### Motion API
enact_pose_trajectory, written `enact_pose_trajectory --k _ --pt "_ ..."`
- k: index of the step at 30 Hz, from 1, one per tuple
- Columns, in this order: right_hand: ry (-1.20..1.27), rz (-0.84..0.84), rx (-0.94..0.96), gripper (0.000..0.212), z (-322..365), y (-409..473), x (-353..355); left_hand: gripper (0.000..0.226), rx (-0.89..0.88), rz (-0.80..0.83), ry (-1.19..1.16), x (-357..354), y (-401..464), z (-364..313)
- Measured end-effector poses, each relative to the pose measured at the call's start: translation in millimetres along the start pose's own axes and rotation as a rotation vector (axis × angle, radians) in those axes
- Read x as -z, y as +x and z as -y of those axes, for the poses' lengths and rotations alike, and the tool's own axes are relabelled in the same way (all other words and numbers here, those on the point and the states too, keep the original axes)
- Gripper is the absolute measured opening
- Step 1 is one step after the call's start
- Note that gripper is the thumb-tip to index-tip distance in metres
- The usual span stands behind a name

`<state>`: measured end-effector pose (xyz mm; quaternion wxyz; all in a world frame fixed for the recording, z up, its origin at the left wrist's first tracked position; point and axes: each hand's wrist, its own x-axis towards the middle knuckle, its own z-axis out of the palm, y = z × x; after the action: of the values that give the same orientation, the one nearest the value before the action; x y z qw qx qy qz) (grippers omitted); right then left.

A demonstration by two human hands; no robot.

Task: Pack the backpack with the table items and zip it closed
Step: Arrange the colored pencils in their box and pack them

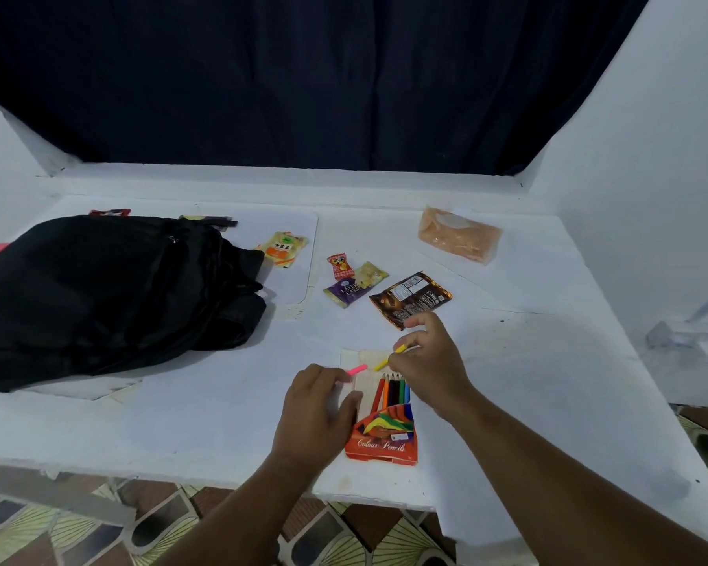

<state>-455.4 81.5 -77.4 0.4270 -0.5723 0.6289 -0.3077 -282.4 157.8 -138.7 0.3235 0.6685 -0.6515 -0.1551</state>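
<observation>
White table [548, 381] before dark curtain [303, 75]; hands pinch pink pencil [356, 368] and yellow pencil [385, 363].

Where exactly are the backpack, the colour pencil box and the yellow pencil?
backpack [99, 296], head view, middle of its black front panel.
colour pencil box [381, 443], head view, printed orange front.
yellow pencil [383, 364], head view, its lower exposed end.

The backpack [99, 296] hides most of a red packet [109, 212] behind it.
</observation>
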Motion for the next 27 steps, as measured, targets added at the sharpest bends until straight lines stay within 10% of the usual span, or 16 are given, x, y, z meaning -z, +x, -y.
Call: enact_pose_trajectory --k 27 --pt "-0.678 0.140 0.368 0.053 -28.5 -7.4 -8.3 0.042 0.073 -0.001 0.015 -1.7 0.6 1.7"
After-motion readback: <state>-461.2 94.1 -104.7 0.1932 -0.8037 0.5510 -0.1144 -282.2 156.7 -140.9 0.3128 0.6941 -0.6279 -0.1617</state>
